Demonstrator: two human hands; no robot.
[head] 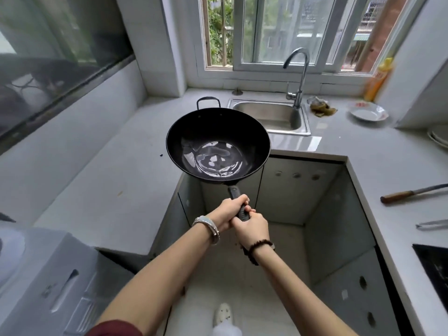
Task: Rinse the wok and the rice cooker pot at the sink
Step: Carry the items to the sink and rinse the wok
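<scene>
**Wok held in both hands before the sink**

The person grips the long handle (238, 202) of the black wok (218, 144) with both hands. The left hand (228, 212), a silver bangle on its wrist, is curled round the handle nearer the bowl. The right hand (252, 226), with a dark bead bracelet on its wrist, is wrapped round the handle's end just behind it, and the two hands touch.

The wok is off the counter (116, 170), held out ahead of the hands with its bowl facing up. It hangs over the counter's inner corner, where the front edge turns. Its bottom shines with bright reflections; whether water lies in it I cannot tell. A small loop handle (208, 101) on its far rim points toward the back edge of the counter.

The steel sink (306, 132) is set into the counter near the back edge, just beyond and right of the wok, with the faucet (299, 76) standing at its back right corner. A crumpled rag (322, 108) lies right of the faucet, then a white plate (368, 113). A yellow bottle (378, 81) stands at the back right corner. A wooden-handled knife (412, 194) lies on the right arm of the counter.
</scene>
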